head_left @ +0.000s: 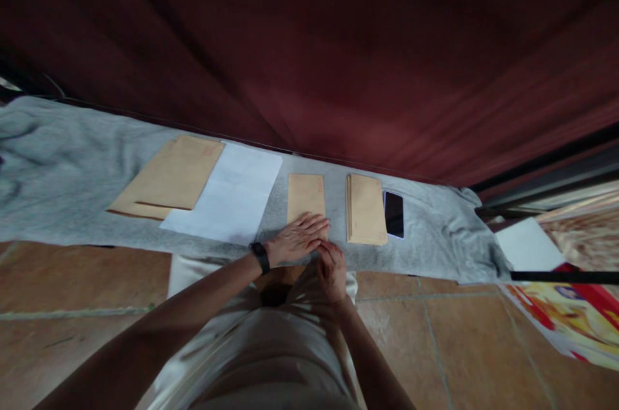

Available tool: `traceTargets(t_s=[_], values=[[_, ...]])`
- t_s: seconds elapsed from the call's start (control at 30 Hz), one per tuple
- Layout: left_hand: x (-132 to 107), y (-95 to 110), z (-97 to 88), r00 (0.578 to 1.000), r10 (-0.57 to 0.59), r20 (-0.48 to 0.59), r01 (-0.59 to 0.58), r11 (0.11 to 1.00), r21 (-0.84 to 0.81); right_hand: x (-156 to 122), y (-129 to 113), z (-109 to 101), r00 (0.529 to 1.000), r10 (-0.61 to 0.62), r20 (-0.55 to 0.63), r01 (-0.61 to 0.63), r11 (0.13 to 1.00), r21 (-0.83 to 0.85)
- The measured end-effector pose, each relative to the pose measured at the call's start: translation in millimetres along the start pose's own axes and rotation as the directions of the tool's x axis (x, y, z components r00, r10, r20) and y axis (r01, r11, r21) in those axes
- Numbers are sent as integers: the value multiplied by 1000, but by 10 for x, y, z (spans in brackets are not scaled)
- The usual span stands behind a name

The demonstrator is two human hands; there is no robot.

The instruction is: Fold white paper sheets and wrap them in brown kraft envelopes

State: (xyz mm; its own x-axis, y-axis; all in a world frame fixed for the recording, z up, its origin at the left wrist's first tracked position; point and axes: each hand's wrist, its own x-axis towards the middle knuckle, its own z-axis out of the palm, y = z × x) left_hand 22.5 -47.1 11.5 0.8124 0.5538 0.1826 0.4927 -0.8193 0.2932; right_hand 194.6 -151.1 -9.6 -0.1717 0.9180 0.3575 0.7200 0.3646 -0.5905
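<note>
My left hand [297,239] lies flat, fingers stretched out, on the near end of a small brown envelope [306,196] on the grey cloth [68,165]. A black watch sits on that wrist. My right hand [333,271] is just below and to the right of it, fingers curled and pressed at the envelope's near edge; what they pinch is hidden. A stack of small brown envelopes [366,209] lies to the right. White sheets of paper [231,194] lie to the left.
Large brown envelopes [169,176] lie at the left of the paper. A black phone [394,214] lies beside the stack. A dark red curtain [338,42] hangs behind. At the right are a white sheet [528,245] and a colourful print [565,313] on the tiled floor [459,345].
</note>
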Motion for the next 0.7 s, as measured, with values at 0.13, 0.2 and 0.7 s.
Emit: traceTargets(t_s=[0.13, 0.2, 0.7], values=[[-55, 26, 21, 1000, 6, -2, -6, 1000, -5, -19, 14, 0, 1000, -23, -12, 23, 1000, 12], [-75, 37, 22, 1000, -2, 11, 3, 1000, -15, -24, 27, 8, 999, -29, -20, 30, 999, 18], [-205, 204, -90, 998, -32, 50, 33, 999, -13, -50, 80, 93, 996, 15, -88, -11, 999, 36]])
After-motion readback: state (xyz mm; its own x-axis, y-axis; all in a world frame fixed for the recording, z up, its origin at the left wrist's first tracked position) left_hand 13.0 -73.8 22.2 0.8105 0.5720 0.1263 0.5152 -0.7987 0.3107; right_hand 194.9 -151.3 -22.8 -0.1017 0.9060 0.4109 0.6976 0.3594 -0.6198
